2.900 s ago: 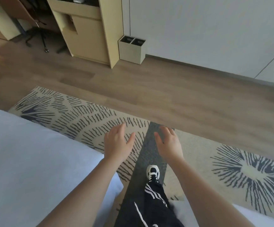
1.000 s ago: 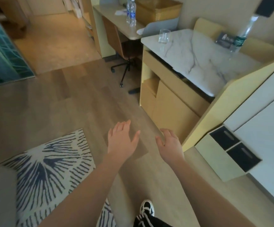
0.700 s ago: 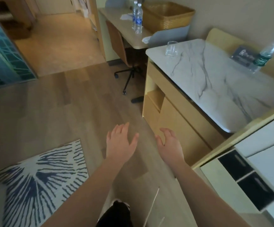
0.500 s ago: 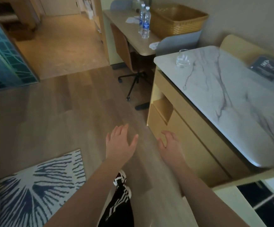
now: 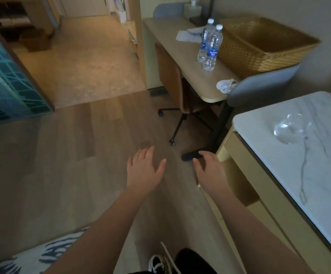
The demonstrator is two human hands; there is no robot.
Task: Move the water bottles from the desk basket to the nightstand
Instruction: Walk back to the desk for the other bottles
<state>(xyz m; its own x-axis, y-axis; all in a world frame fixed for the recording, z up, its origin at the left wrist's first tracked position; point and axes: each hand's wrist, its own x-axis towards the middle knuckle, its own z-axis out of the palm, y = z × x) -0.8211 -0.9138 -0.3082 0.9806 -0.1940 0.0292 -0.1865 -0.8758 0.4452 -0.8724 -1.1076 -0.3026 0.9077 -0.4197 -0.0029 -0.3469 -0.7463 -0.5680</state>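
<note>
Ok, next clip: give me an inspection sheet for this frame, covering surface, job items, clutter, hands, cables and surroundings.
Surface: light wooden desk ahead on the right, not yet reached.
Job's things: two water bottles upright on the desk, beside the wicker basket, not in it; the basket's inside looks empty.
Clutter: papers, a tissue box, a small white item at the desk's near end.
Hands: left hand and right hand raised over the floor, relaxed, holding nothing.
Cables: nothing seen.
Surroundings: brown desk chair, marble counter with a glass, patterned rug, wood floor.
</note>
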